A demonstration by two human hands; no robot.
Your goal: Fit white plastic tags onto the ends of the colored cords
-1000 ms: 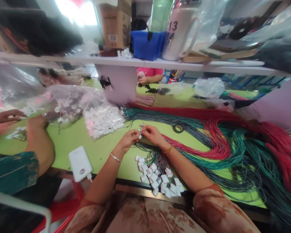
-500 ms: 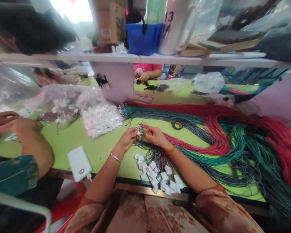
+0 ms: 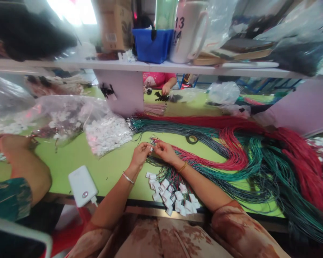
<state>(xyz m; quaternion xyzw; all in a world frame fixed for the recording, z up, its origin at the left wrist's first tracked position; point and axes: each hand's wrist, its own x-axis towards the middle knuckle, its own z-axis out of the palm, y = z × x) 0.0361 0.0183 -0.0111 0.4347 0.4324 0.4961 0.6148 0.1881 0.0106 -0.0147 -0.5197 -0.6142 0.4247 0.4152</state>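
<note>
the left hand [image 3: 140, 153] and the right hand [image 3: 164, 152] are close together over the green table [image 3: 78, 157], with their fingertips almost touching. both hands are curled nearly shut, and they pinch the ends of some thin wires [image 3: 152, 140] between them. there may be a small white piece in the left fingers, but it is too small to tell. the left wrist has a silver bangle [image 3: 128, 177] and the right wrist has a gold bangle [image 3: 182, 167].

the wires run from the hands down to a little pile of white plugs [image 3: 172, 195] that lies near the front edge of the table, between the two arms. red and green wires stick out of that pile.

to the right lies a big heap of long red and green wires [image 3: 247, 157] that curls across the table. a roll of tape [image 3: 191, 139] lies flat near the heap, a bit behind the right hand.

to the left of the hands is a clear bag of white plugs [image 3: 107, 132], and a bigger clear bag [image 3: 56, 120] lies beside it. a white power bank [image 3: 82, 185] lies near the front edge, left of the left arm.

another person's arm [image 3: 24, 165] in a green sleeve rests on the table at the far left. across the table, a person in a pink top [image 3: 157, 79] has a hand on the table.

a shelf [image 3: 140, 66] above the table holds a blue bin [image 3: 152, 44], a white jug [image 3: 185, 34] with numbers on it, and a brown box [image 3: 114, 27].
</note>
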